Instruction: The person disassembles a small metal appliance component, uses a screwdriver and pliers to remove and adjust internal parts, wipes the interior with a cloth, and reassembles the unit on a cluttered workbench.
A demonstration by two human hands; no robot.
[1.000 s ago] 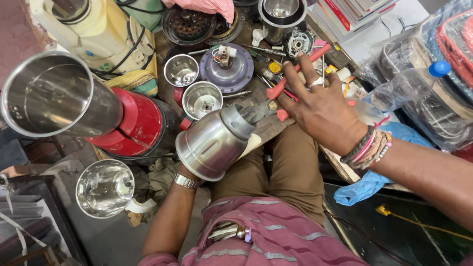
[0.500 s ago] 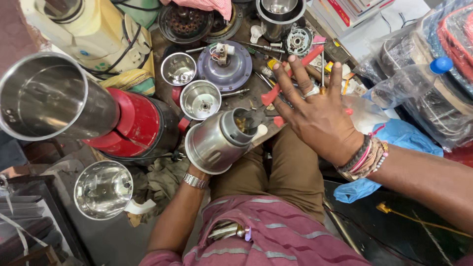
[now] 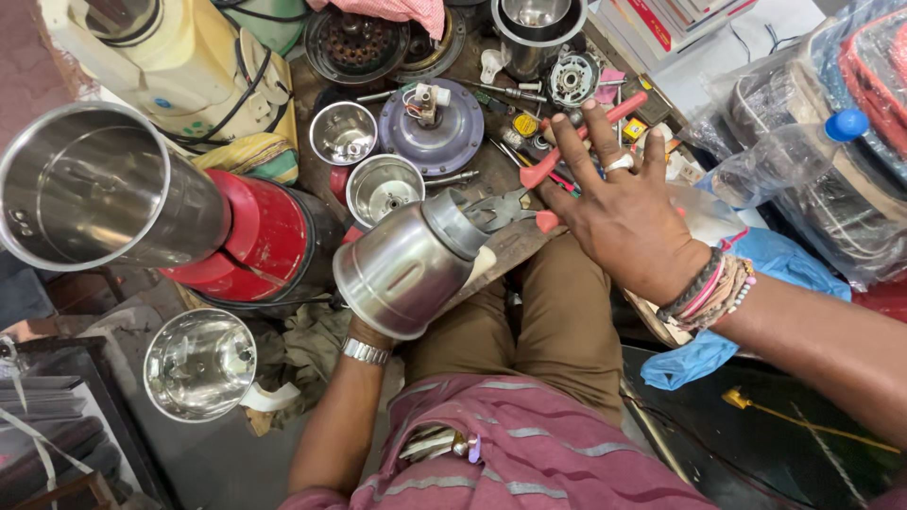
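Two hands are at work over the person's lap. The left hand (image 3: 370,332) is mostly hidden under a shiny round steel mixer jar (image 3: 404,267), which lies tipped on its side above the brown trousers (image 3: 543,331). This hand is wrapped around the jar's wide end and holds it up. The jar looks hard and smooth, so it may be slippery and a bit heavy. I think the best place to grip it is around its fat middle or by the darker narrow base (image 3: 455,225), where a hand gets more bite.

The right hand (image 3: 619,219) is spread flat with its fingers apart. It holds nothing and hovers over the red-handled pliers (image 3: 529,194), which lie just beside the jar's base.

Farther out are two small steel cups (image 3: 382,189), a round purple motor plate with wires (image 3: 436,126) and a big steel jar on a red mixer body (image 3: 90,189). One more shiny steel jar (image 3: 198,364) sits on the floor to the left. A clear plastic bottle with a blue cap (image 3: 803,151) lies off to the right.
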